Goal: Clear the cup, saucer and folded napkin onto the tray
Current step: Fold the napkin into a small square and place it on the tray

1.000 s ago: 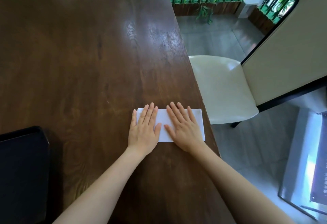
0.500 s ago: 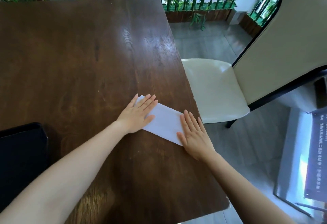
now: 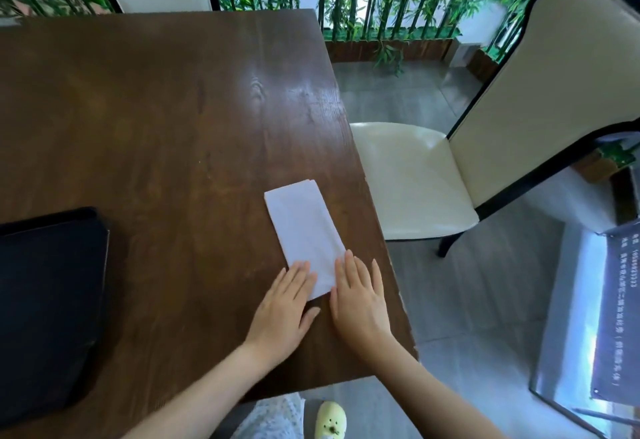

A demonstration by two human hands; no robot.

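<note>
Left hand [image 3: 282, 314] and right hand [image 3: 360, 303]: flat, fingers spread, gripping nothing, pressing folded napkin's [image 3: 304, 234] near end. Tray [image 3: 52, 300]: left of napkin. Advice: pinch layers together before lifting.

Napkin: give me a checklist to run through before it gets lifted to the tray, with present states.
1. Napkin folded flat on the table: ok.
2. Left hand fingertips on its near end: ok.
3. Right hand at its near right corner: ok.
4. Napkin gripped: not ok, both hands lie flat.
5. Tray in view at left: ok.
6. Cup and saucer located: cannot tell, neither shows.
</note>
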